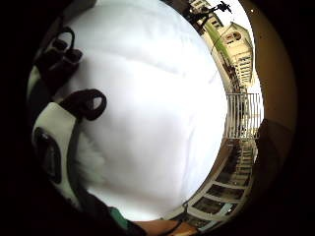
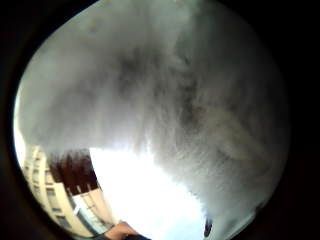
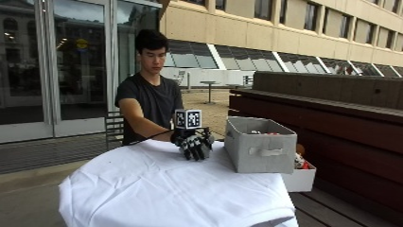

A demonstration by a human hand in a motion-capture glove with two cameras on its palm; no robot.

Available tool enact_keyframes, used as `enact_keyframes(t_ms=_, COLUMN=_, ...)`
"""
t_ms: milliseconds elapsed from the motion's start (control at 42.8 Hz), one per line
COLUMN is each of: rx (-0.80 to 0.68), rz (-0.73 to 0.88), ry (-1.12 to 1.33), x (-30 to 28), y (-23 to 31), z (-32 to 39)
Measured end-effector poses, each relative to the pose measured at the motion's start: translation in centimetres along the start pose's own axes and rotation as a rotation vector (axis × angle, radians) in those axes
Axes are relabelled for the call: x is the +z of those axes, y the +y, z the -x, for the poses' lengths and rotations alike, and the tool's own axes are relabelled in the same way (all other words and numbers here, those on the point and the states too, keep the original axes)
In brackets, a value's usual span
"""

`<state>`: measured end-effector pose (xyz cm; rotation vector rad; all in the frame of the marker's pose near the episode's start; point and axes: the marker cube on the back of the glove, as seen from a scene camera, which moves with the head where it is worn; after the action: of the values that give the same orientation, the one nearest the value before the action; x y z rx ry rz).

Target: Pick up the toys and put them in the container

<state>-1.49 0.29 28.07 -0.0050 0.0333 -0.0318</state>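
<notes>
Across the white-clothed tabletop [image 3: 157, 189], the gloved right hand [image 3: 195, 144] is hovering above the cloth, fingers curling downward round something pale and furry. The thumb-side palm view is showing a white plush toy [image 2: 200, 110] filling the frame against the palm (a tuft of the same fur is peeking out beside the straps in the little-finger view), so the grip appears to be closing on that toy. Just to the hand's left, further right in the outside view, the grey container [image 3: 259, 144] is standing close beside the hand. The carry therefore looks like a short sideways one, up over the near wall.
</notes>
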Motion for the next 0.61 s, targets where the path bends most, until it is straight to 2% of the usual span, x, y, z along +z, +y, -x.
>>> enact_keyframes(t_ms=257, rx=0.000, rz=0.075, ry=-0.088, x=-4.1, y=-1.8, z=-2.5)
enact_keyframes(t_ms=608, rx=0.095, rz=-0.058, ry=-0.012, x=-19.9, y=-6.1, z=-5.3)
